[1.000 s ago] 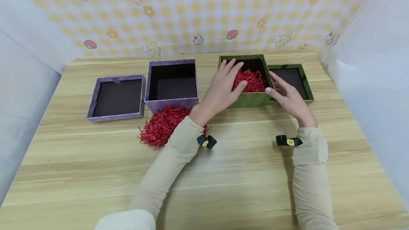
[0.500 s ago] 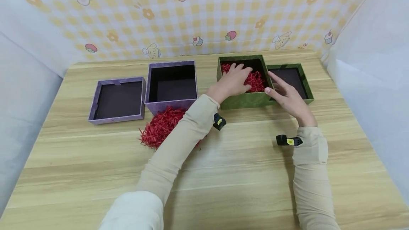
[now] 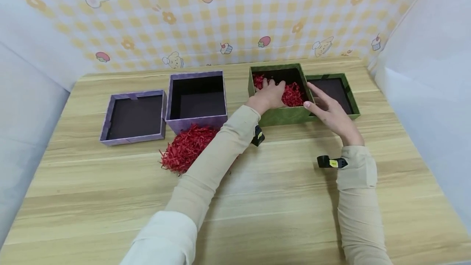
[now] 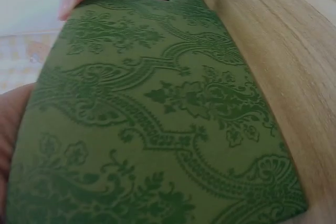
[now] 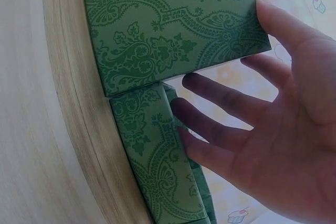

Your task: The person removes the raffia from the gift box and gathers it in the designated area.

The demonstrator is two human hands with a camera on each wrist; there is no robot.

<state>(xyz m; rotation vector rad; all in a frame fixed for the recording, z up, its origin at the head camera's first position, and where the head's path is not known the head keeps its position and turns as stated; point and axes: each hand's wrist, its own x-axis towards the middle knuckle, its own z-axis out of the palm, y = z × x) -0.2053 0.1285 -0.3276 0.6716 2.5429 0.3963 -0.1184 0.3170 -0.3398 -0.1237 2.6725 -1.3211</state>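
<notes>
A green patterned box (image 3: 283, 117) stands at the back right, holding shredded red paper (image 3: 293, 95). My left hand (image 3: 271, 94) reaches over its front wall, fingers spread and down on the paper; their tips are partly hidden in it. In the left wrist view the box's front face (image 4: 147, 103) fills most of the picture. At the box's right front corner my right hand (image 3: 329, 113) rests with its thumb and fingertips. The right wrist view shows the thumb (image 5: 281, 27) at the box's edge and the other fingers loosely extended beside it.
The green lid (image 3: 354, 102) lies against the box's right side, inside up. Farther left stand an open purple box (image 3: 196, 123) and its upturned lid (image 3: 136, 139). A heap of red shredded paper (image 3: 187, 148) lies before the purple box, partly under my left forearm.
My left hand has come down from above the green box into it, onto the red paper, which now shows at the left back too. The right hand stays at the corner.
</notes>
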